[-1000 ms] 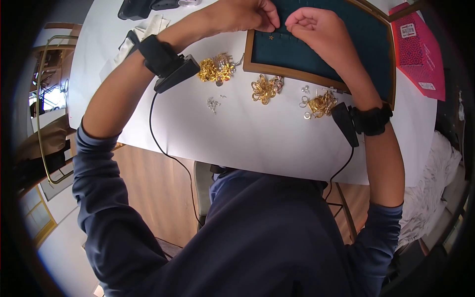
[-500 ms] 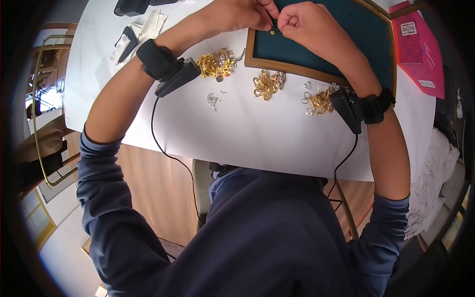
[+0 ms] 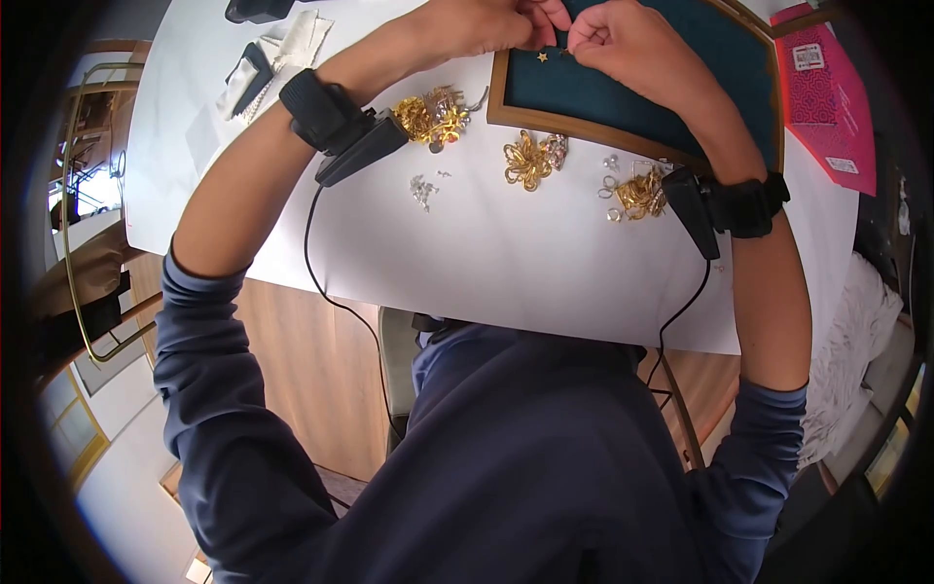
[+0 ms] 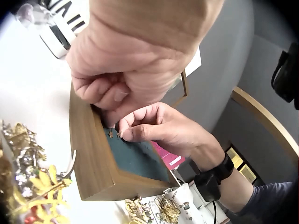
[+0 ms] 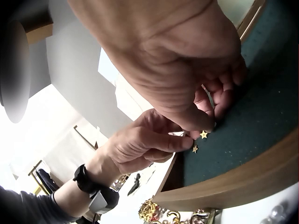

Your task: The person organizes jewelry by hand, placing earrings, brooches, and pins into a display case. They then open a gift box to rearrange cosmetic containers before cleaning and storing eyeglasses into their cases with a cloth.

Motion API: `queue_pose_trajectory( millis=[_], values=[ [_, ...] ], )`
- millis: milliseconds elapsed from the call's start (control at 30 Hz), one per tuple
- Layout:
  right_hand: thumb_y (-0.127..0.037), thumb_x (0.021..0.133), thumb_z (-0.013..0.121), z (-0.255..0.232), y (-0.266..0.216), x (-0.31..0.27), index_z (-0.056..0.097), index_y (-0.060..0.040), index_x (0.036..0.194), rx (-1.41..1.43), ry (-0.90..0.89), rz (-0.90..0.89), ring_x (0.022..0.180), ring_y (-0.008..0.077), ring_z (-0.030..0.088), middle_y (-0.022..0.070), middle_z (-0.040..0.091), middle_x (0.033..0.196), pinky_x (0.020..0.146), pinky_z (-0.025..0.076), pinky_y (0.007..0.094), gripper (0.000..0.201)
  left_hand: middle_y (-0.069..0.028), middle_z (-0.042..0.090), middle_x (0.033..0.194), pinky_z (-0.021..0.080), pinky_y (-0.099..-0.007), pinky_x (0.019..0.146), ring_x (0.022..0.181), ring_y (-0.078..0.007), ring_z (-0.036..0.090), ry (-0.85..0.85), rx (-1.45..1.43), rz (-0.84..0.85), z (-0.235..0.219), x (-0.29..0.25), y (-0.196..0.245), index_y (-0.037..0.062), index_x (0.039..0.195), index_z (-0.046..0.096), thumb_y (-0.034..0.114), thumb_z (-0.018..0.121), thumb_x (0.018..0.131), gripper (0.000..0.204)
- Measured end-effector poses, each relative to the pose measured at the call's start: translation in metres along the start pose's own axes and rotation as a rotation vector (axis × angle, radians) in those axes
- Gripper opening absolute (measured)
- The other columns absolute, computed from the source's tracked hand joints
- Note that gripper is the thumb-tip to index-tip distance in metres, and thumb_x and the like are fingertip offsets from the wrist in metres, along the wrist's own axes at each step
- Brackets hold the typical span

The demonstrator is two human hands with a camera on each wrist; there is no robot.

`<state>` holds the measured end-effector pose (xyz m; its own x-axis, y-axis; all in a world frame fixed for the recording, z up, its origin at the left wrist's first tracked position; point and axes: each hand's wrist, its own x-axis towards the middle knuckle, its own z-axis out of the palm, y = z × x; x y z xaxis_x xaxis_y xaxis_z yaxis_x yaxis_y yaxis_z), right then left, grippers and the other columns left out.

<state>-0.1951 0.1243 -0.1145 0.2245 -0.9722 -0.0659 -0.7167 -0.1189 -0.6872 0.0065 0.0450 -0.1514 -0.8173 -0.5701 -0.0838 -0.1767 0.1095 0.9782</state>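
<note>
A wooden-framed tray [image 3: 584, 139] lined with dark green fabric [image 5: 243, 140] lies under both hands. Near its left side, one small gold star [image 5: 195, 149] lies against the fabric, right by the thumb tip of my left hand [image 3: 501, 27]. That hand's other fingers curl under the palm; I cannot tell whether its fingertips pinch anything. My right hand [image 3: 628, 44] comes in from the other side and pinches a second small gold star [image 5: 204, 134] between thumb and forefinger, close over the lining. The two hands' fingertips nearly meet.
In front of the tray lie gold jewellery piles [image 3: 433, 119], a bundle of gold loops [image 3: 528, 162] and a tangle with rings [image 3: 640, 195]. Small clear pieces [image 3: 422, 192] lie nearer me. A pink package [image 3: 827, 107] stands right; white cloth [image 3: 292, 49] lies left.
My right hand has come down and closer to the left hand over the tray, then shifted slightly right. A second gold star now shows at its fingertips. The left hand stays near the first star.
</note>
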Motion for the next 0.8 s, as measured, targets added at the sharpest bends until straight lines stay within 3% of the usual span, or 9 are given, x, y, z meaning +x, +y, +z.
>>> queue_pose_trajectory(
  millis=[133,333,500,633,733,800],
  values=[
    [-0.005,0.082,0.069,0.001,0.0,0.001,0.073,0.0062,0.086,0.038,-0.004,0.001,0.071,0.0211,0.071,0.0193,0.072,0.077,0.068,0.054,0.0335,0.013,-0.0061,0.074,0.088,0.054,-0.0225,0.07,0.08,-0.0097,0.069,0.007,-0.093,0.01,0.006,0.002,0.0,-0.0049,0.099,0.071,-0.016,0.067,0.08,0.022],
    [0.001,0.084,0.064,-0.005,0.002,-0.006,0.07,0.0096,0.093,0.147,-0.017,-0.01,0.073,0.015,0.067,0.0124,0.073,0.078,0.068,0.053,0.0298,0.014,-0.008,0.074,0.078,0.055,-0.0249,0.064,0.071,-0.0103,0.069,0.075,0.29,-0.053,0.01,0.005,0.018,-0.0059,0.099,0.071,-0.007,0.072,0.081,0.018],
    [0.003,0.084,0.062,-0.005,0.021,-0.016,0.069,0.0098,0.098,0.185,0.058,-0.031,0.076,0.0131,0.065,0.0114,0.071,0.081,0.07,0.053,0.0285,0.017,-0.0087,0.073,0.073,0.053,-0.0269,0.058,0.063,-0.013,0.068,0.011,0.29,-0.139,0.007,0.014,0.03,-0.0067,0.095,0.07,-0.006,0.073,0.078,0.018],
    [0.003,0.084,0.062,-0.018,-0.002,-0.031,0.069,0.0091,0.1,0.092,0.084,0.015,0.079,0.014,0.066,0.0113,0.071,0.083,0.074,0.054,0.0278,0.018,-0.0091,0.072,0.071,0.053,-0.0258,0.058,0.064,-0.015,0.068,-0.168,0.178,-0.188,0.0,0.03,0.022,-0.0073,0.094,0.069,-0.007,0.073,0.077,0.017],
    [0.003,0.085,0.062,-0.03,-0.007,-0.047,0.069,0.0084,0.099,0.111,0.161,-0.008,0.078,0.0136,0.066,0.0103,0.072,0.085,0.075,0.054,0.0264,0.017,-0.0094,0.072,0.073,0.053,-0.0253,0.06,0.067,-0.0153,0.069,-0.186,0.35,-0.218,0.0,0.028,0.038,-0.007,0.092,0.069,-0.007,0.075,0.077,0.016],
    [0.002,0.087,0.063,-0.048,-0.022,-0.065,0.07,0.0068,0.098,0.114,0.22,0.0,0.078,0.0135,0.067,0.0097,0.072,0.087,0.076,0.055,0.0254,0.014,-0.0091,0.073,0.075,0.053,-0.0258,0.062,0.069,-0.0151,0.069,-0.171,0.26,-0.255,-0.007,0.035,0.03,-0.0064,0.092,0.069,-0.007,0.076,0.078,0.016]
  ],
)
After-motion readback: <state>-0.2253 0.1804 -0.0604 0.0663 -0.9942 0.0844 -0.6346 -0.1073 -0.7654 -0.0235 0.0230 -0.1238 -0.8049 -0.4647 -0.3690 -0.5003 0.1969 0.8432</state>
